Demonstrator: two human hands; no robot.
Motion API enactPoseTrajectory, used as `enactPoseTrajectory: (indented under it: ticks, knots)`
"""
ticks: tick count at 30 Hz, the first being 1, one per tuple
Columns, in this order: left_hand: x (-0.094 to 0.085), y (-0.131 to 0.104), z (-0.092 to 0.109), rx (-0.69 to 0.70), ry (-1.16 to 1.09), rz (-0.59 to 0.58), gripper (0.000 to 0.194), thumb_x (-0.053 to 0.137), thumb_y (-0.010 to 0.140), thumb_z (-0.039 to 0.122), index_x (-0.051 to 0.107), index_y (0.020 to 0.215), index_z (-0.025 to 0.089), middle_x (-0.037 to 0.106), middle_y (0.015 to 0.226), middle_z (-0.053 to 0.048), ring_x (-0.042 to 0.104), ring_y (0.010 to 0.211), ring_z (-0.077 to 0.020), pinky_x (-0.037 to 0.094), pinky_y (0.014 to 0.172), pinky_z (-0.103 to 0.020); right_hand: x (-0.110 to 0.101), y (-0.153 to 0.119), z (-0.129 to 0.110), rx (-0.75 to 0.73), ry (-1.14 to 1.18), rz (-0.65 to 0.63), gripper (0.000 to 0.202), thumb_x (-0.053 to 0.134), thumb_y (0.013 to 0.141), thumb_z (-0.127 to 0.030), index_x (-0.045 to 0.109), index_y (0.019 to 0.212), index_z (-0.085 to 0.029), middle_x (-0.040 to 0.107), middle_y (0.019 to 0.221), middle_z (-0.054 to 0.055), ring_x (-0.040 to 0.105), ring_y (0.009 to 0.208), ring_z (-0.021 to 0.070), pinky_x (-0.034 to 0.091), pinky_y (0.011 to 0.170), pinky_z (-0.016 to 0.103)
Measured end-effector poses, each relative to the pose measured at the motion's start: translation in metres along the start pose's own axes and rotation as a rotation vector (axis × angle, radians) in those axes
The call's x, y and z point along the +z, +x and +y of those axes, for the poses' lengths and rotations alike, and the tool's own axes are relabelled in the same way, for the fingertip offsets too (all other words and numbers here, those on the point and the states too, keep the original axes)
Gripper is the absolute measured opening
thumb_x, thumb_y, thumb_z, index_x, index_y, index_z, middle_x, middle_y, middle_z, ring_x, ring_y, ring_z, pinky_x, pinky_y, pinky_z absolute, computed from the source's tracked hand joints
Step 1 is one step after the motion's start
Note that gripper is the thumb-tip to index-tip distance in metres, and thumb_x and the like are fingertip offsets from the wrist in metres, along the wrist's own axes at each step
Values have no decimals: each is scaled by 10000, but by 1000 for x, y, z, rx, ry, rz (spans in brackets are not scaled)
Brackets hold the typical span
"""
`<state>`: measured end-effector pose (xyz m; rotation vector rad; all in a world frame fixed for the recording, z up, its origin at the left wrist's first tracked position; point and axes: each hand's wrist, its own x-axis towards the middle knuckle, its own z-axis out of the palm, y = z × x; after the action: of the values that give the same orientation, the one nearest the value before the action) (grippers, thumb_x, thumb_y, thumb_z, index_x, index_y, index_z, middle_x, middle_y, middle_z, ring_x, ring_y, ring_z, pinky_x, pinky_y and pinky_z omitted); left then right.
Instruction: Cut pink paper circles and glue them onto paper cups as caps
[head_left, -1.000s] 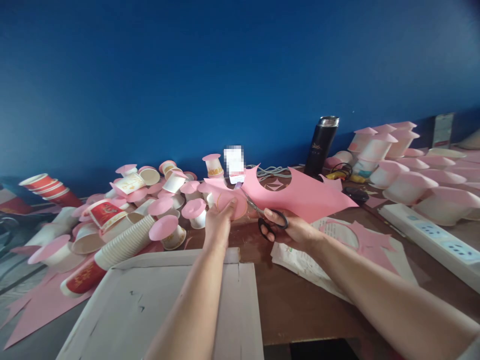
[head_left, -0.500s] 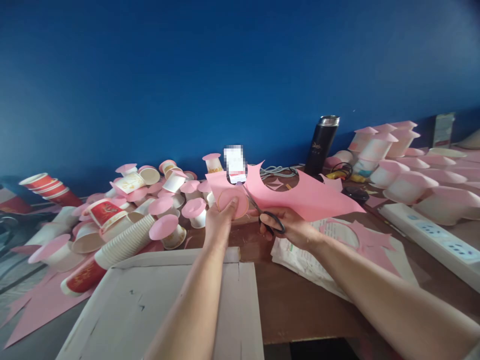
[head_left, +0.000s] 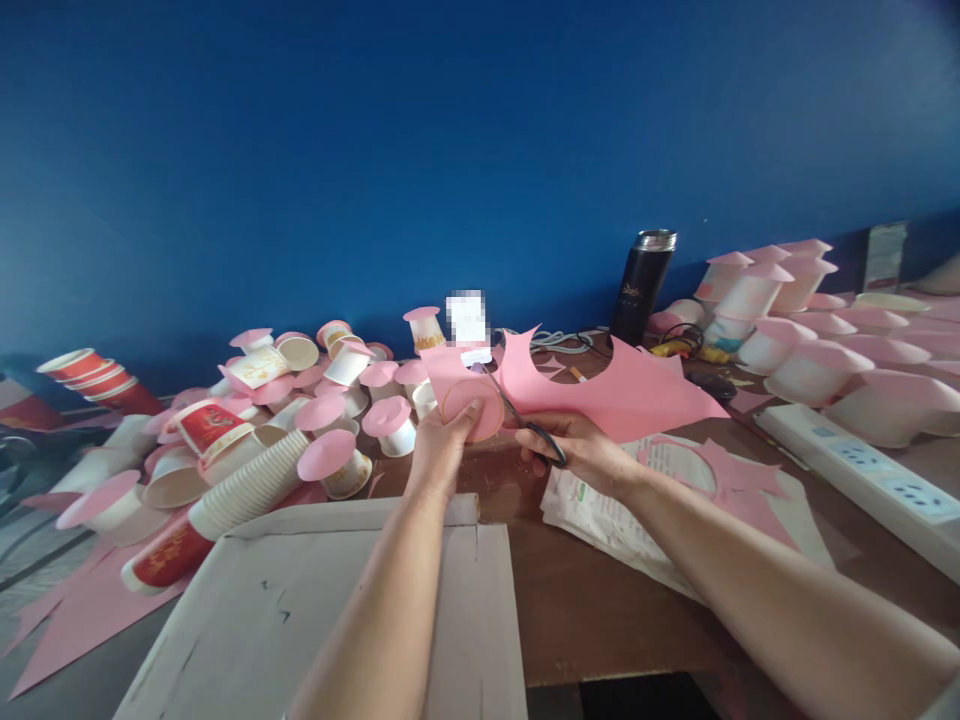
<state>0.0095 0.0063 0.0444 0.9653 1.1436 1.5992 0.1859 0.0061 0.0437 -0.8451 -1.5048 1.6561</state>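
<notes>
My left hand [head_left: 444, 440] pinches a sheet of pink paper [head_left: 585, 400], with the thumb on a drawn circle [head_left: 474, 400] near its left end. Rounded gaps are cut into the sheet's upper edge, leaving pointed tips. In my right hand [head_left: 574, 447] is a pair of scissors [head_left: 541, 440] with dark handles, my fingers through the loops. The blades lie against the paper at the right side of the circle; whether they are parted is hard to make out. The paper's right part stretches beyond my right hand.
Paper cups with pink discs [head_left: 390, 418] crowd the left, beside a long stack of cups [head_left: 247, 490] and a cardboard box [head_left: 322, 600]. A black flask [head_left: 643, 285] stands by the blue wall. To the right are a white power strip [head_left: 862, 470], more pink-topped cups [head_left: 817, 370] and paper scraps [head_left: 739, 480].
The pink sheet and its circle have shifted slightly right and turned a little in my left hand. My right hand with the scissors stays nearly in place.
</notes>
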Motion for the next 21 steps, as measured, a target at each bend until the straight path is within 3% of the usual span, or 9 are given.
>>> enactPoseTrajectory:
  ticks: [6,12,21]
  knots:
    - [-2,1,-1,-26,-43,-11,512,819,566,400,673,966,116,719,920,-111,664,894,-247,507,840,-377,4,0,-5,-7,-70,52,455,738,703,-499,713,965,-128,555,633,-9,486,553,113,349,557,279]
    - [-7,4,-5,-25,-47,-135,465,770,656,406,672,1014,127,710,985,-106,657,913,-224,504,860,-352,5,1,-4,-19,-62,58,389,731,722,-462,721,943,-142,519,564,-36,457,514,98,325,538,274]
    - [-6,3,-3,-92,-80,-111,441,794,641,375,679,989,128,716,892,-75,670,788,-187,519,734,-294,3,0,-5,-38,-94,45,363,708,746,-457,730,945,-155,533,592,-31,469,521,96,330,529,265]
